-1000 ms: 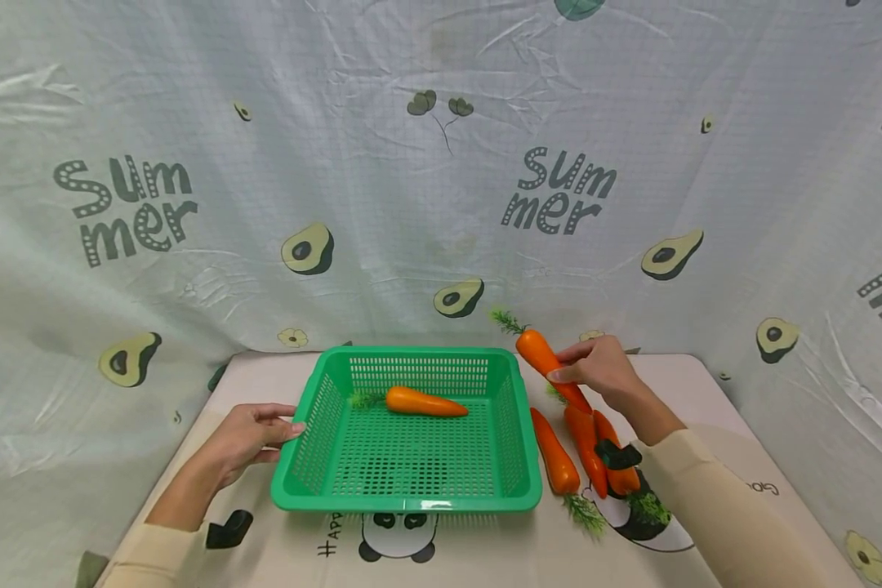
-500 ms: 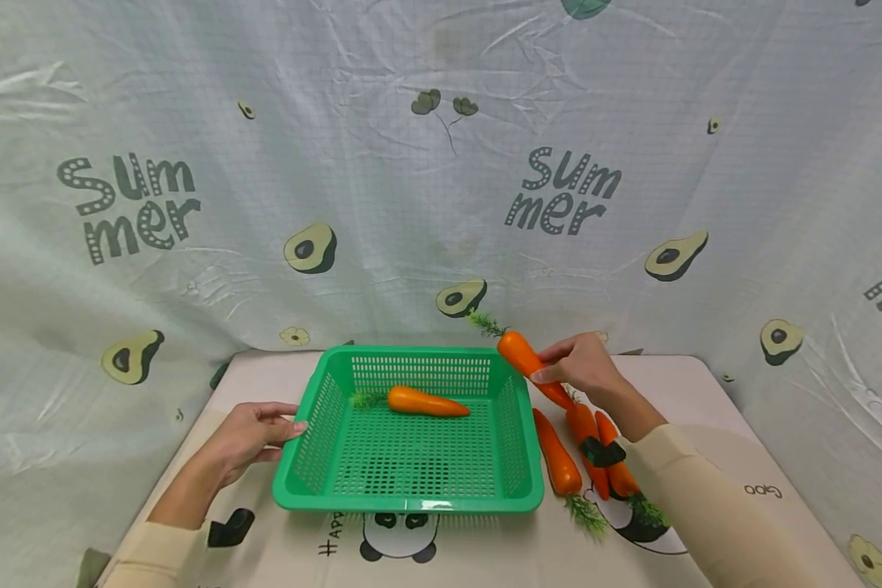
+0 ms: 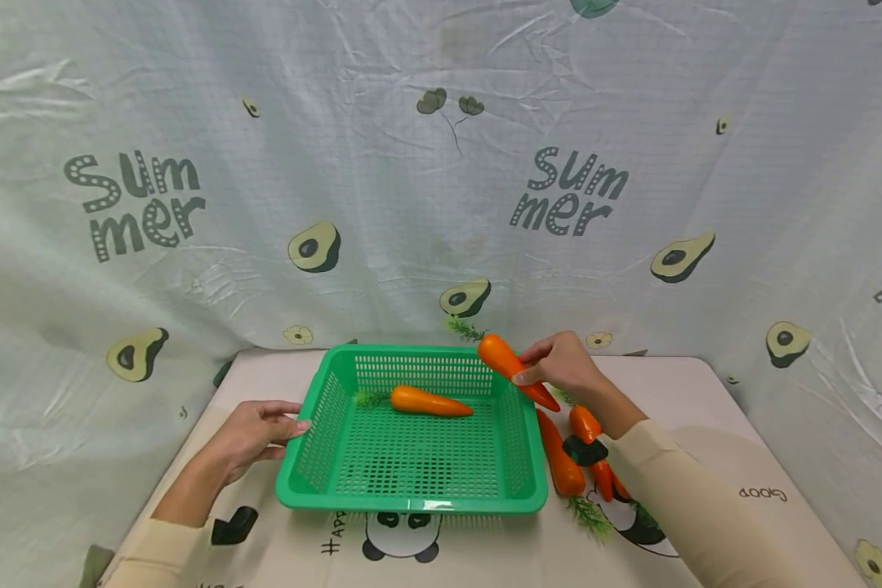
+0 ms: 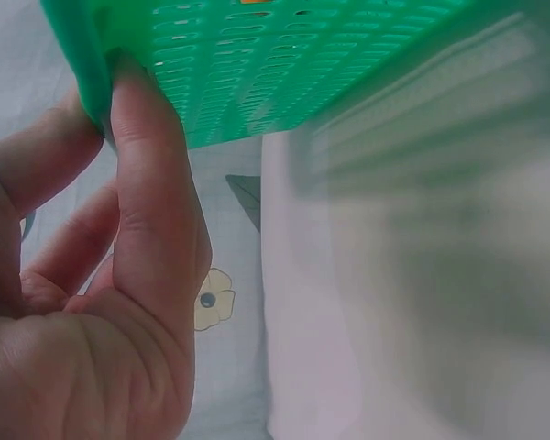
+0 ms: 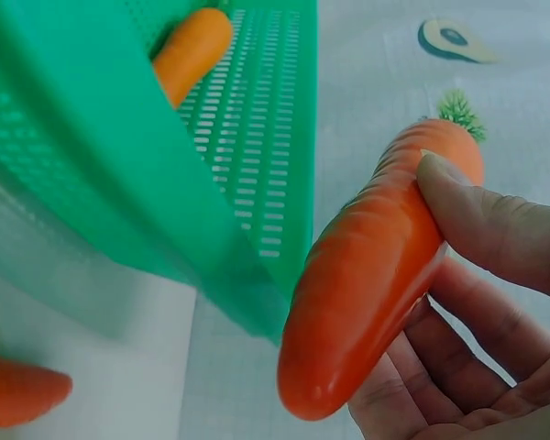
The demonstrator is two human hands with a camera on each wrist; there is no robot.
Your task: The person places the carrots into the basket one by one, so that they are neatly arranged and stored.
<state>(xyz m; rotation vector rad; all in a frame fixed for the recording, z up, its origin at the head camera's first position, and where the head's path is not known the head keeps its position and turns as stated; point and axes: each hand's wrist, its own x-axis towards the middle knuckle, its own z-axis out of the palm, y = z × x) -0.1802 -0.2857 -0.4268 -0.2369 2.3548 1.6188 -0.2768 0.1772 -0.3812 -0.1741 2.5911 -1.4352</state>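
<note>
Left hand pinching the green rectangular plastic basket, clear its rim with the tapered orange carrot pinched in your right hand.

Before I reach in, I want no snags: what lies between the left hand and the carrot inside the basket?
Between left hand and carrot, the head view shows the basket's left wall, then the carrot's leafy top.

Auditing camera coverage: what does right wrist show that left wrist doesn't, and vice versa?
Only right wrist: the right hand holding a carrot, another carrot on the table.
Only left wrist: the left hand pinching the green basket, plus a flower print.
Both: the basket, table and printed cloth; right wrist shows a carrot inside the basket, left wrist merely an orange sliver.
</note>
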